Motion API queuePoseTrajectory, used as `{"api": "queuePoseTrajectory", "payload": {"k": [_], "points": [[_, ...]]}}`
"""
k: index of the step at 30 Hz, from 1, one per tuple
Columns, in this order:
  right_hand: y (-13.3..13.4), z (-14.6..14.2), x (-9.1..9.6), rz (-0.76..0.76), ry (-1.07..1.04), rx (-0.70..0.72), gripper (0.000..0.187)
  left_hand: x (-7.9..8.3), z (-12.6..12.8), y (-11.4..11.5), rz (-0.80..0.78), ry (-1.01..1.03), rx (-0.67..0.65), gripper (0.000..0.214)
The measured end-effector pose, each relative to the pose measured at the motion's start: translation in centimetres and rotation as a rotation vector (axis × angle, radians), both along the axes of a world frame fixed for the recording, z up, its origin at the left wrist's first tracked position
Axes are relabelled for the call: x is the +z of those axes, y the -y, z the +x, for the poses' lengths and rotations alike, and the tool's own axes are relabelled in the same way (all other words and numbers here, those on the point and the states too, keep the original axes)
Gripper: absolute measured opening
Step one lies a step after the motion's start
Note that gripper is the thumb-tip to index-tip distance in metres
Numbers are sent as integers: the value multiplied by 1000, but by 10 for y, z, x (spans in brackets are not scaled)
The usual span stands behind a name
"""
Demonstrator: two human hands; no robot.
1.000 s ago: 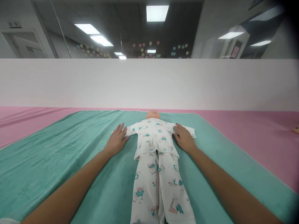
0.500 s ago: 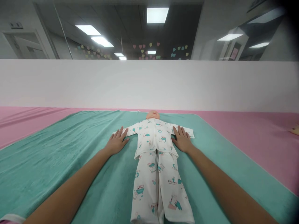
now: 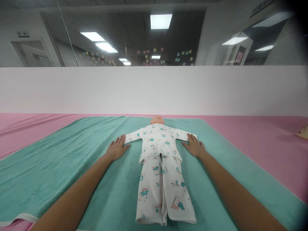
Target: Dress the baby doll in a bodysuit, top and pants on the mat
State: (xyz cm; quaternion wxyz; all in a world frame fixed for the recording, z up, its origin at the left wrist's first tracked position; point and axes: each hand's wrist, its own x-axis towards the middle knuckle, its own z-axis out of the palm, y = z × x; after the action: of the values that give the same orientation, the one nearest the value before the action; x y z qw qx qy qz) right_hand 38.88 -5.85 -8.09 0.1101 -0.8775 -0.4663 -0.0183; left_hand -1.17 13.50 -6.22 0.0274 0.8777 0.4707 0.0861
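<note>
**Left hand** point(image 3: 117, 149): I see it open and flat, palm down on the blanket, with nothing grasped. Its fingers point(image 3: 121, 140) are spread, and the tips sit right at the end of the sleeve on that side. I can't tell whether they touch the cloth.

**Right hand** point(image 3: 194, 147): I see this one open and released too, palm down on the blanket. Its fingers point(image 3: 190, 138) reach the lower edge of the sleeve on that side, pressing lightly, but not gripping.

**Doll** point(image 3: 157, 120): It lies face up between my two hands, centred on the blanket, with its head toward the far edge and its legs toward me.

**Pajamas** point(image 3: 158, 142): The doll wears a white top and trousers with a teal cartoon print. The sleeves are spread wide, and the trouser legs lie straight.

**Blanket** point(image 3: 43, 166): This teal blanket lies flat under the doll and both hands, with a white binding along its edge.

**Pink sheet** point(image 3: 264, 144): It shows around the blanket on both sides.

**Beyond**: A white wall point(image 3: 154, 91) runs behind the sheet, with a glass panel point(image 3: 166, 38) above it. A small tan object point(image 3: 303, 132) sits at the right edge, too cut off for me to name.
</note>
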Motion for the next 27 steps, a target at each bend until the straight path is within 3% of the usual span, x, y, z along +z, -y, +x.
{"api": "queuePoseTrajectory", "payload": {"k": [9, 16, 27], "points": [[16, 20, -3, -58, 14, -22, 77, 13, -11, 9, -79, -75, 42, 79], [31, 32, -3, -87, 24, -14, 75, 11, -23, -1, -60, -78, 78, 80], [80, 49, -1, -91, 25, -54, 72, 12, -28, 1, -21, -91, 62, 78]]}}
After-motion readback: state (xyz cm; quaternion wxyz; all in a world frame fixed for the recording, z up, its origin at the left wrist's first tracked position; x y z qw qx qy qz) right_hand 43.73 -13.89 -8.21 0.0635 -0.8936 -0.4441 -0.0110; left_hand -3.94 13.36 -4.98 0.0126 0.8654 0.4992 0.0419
